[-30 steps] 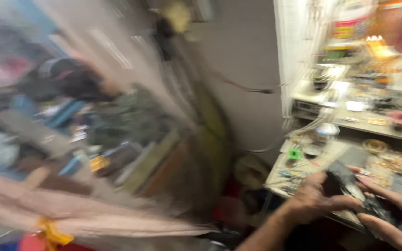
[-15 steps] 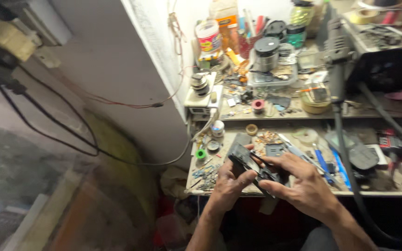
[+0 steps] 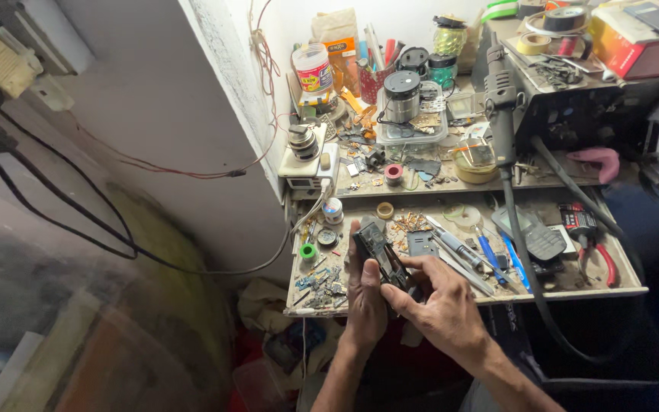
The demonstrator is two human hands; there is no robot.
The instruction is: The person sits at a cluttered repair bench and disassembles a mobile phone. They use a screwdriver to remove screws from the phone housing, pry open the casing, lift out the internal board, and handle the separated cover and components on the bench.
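Dark handset [image 3: 379, 255], back open with its innards showing, sits over the front edge of the lower workbench shelf [image 3: 619, 288], near its left end, tilted top-left to bottom-right. Left hand [image 3: 364, 294] wraps it from below, thumb up along the left side, fingers curled shut round the body. Right hand [image 3: 440, 305] comes in from the right, loosely curled, fingertips [image 3: 413, 263] pinching at the lower end of the handset; can't tell if anything small sits between them. Shelf is cluttered: green tape roll [image 3: 308, 251] near the left edge, blue-handled screwdriver [image 3: 488, 252] and metal tweezers [image 3: 463, 267] just right of the hands, red-handled pliers [image 3: 596, 248] toward the right end. Hot-air wand [image 3: 501, 107] stands upright at the upper shelf's front edge, its black hose [image 3: 532, 290] dropping across the lower shelf and over its front.
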